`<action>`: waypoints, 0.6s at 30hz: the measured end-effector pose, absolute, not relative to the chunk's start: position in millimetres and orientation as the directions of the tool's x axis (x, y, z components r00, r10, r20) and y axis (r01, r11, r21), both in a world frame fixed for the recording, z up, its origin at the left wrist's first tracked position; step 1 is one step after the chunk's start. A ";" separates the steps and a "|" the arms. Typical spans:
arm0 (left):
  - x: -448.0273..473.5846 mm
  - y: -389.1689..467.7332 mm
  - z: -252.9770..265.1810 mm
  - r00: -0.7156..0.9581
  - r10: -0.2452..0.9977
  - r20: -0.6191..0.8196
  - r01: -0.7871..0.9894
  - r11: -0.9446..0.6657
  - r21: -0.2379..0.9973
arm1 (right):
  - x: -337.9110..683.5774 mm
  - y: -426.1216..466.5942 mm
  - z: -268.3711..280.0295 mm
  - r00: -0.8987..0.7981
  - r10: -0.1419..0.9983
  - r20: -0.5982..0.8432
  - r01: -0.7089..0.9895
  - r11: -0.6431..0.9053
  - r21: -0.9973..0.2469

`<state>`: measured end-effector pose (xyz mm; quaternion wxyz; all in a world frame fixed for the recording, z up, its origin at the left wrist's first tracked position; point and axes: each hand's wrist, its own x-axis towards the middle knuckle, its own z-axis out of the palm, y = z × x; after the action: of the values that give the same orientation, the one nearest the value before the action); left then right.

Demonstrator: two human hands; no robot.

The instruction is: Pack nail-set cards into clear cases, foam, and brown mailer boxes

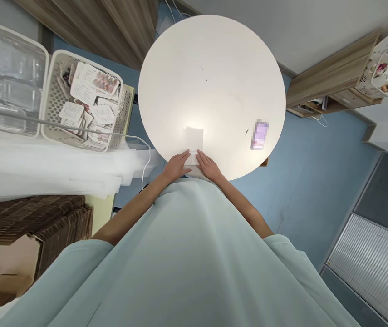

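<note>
A small white sheet, possibly paper, lies near the close edge of a round white table. A crease or edge runs across it by my fingertips. On its left side my left hand rests with fingers stretched out and the thumb apart, lower down. My right hand lies on its right side, its fingers extended flat toward the middle. Both hands touch the sheet without visibly gripping it. The sheet's exact layers are too washed out to make out.
A blurred purple object lies on the table's right. To the left stand a perforated basket of printed cards and a bin of clear plastic boxes. A cable crosses there. Folded cardboard is stacked at lower left.
</note>
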<state>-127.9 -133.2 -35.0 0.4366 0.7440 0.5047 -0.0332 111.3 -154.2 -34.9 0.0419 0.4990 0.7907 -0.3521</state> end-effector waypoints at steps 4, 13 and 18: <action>-127.4 -121.4 -32.5 0.364 0.758 -0.541 0.761 0.093 0.642 | 111.0 -150.4 -27.3 -0.451 0.784 -0.426 0.827 0.189 -0.529; -122.6 -80.2 -32.9 0.028 0.751 -0.659 0.708 0.451 0.544 | 87.1 -103.8 -12.3 -0.074 0.847 -0.526 0.880 -0.193 -0.434; -115.8 -73.8 -38.3 -0.056 0.735 -0.676 0.699 0.512 0.499 | 82.9 -82.8 -15.2 -0.015 0.823 -0.568 0.871 -0.268 -0.411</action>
<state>-115.8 -73.8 -38.3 0.4779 0.4935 0.7264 0.0189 82.9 -82.8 -15.2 0.0319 0.7011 0.6041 -0.3774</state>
